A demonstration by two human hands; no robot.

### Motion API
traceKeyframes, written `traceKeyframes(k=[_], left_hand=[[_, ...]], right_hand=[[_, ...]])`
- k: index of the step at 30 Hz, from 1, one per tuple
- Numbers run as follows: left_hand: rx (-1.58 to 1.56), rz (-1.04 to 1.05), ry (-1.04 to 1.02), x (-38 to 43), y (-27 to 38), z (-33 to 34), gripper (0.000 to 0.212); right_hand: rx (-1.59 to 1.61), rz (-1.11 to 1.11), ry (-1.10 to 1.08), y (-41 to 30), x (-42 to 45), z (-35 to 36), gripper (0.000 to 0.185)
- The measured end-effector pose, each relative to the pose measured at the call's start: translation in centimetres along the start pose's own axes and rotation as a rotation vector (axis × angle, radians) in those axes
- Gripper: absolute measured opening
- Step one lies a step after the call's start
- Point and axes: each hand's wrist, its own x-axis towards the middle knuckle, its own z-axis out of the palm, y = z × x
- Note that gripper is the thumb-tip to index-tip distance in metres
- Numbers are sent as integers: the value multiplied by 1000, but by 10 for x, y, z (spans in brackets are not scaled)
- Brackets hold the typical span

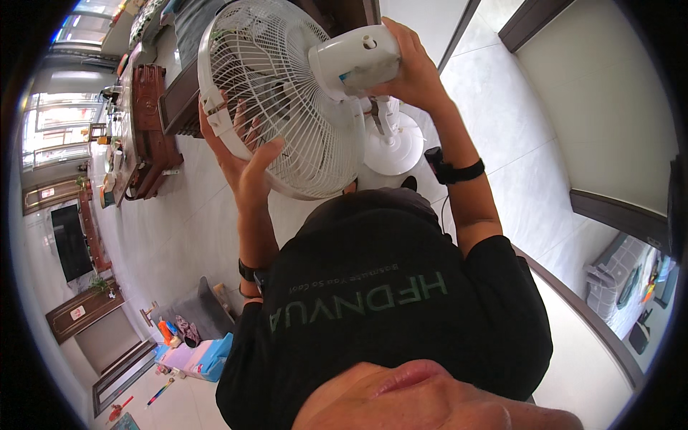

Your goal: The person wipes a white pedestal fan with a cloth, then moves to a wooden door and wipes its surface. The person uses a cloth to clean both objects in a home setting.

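A white electric pedestal fan stands on the floor before me, its head tilted up and a wire guard (322,145) facing left. My left hand (247,166) grips the guard's plastic rim (220,119) at the lower left, the thumb over the wires and several fingers showing through them. My right hand (416,75) is wrapped around the rear end of the motor housing (355,59), which bears a knob on top. Below it, the stem and round base (394,148) are partly hidden by the fan head and my arm. Blades show dimly inside the guard.
Dark wooden furniture (180,102) stands close beyond the guard, and a carved red-brown table (141,123) is farther left. A grey seat (196,309) with packages (196,357) beside it is at the lower left. Dark-edged wall ends (607,209) and tiled floor (500,107) lie at the right.
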Motion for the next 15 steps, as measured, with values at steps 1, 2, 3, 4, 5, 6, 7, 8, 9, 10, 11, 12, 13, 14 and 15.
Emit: traceKeyframes(k=[1,2,3,4,5,6,7,8,9,10,11,12,13,14,15], left_hand=[[5,-15,19,1,1,0,117],[11,-13,15,1,2,1,117],[15,-10,19,2,3,2,116],[14,2,5,2,3,3,116],[15,12,4,2,3,5,115],[23,13,10,-1,4,6,114],[17,7,12,-3,6,7,114],[16,-1,17,-4,7,8,114],[7,19,10,-5,7,10,114],[-38,5,39,-6,7,11,113],[-22,20,34,-6,7,12,113],[-6,32,26,-5,7,12,113],[15,36,27,-4,6,13,113],[13,41,17,-3,5,13,113],[18,34,17,-2,5,12,114]], right_hand=[[-93,45,51,-5,0,6,108],[-145,28,140,-9,1,11,104],[-139,117,209,-12,3,16,102],[-135,162,242,-14,5,18,99],[-113,215,195,-15,7,19,96],[-111,169,198,-16,10,19,94],[-25,198,185,-16,12,17,97],[74,219,113,-16,13,15,99],[161,296,101,-16,14,14,101],[163,264,74,-17,13,13,118],[10,216,32,-18,12,14,120],[-145,216,63,-20,10,17,123],[-335,228,131,-23,7,22,125],[-329,176,152,-26,4,28,125],[-355,138,205,-28,0,35,125]])
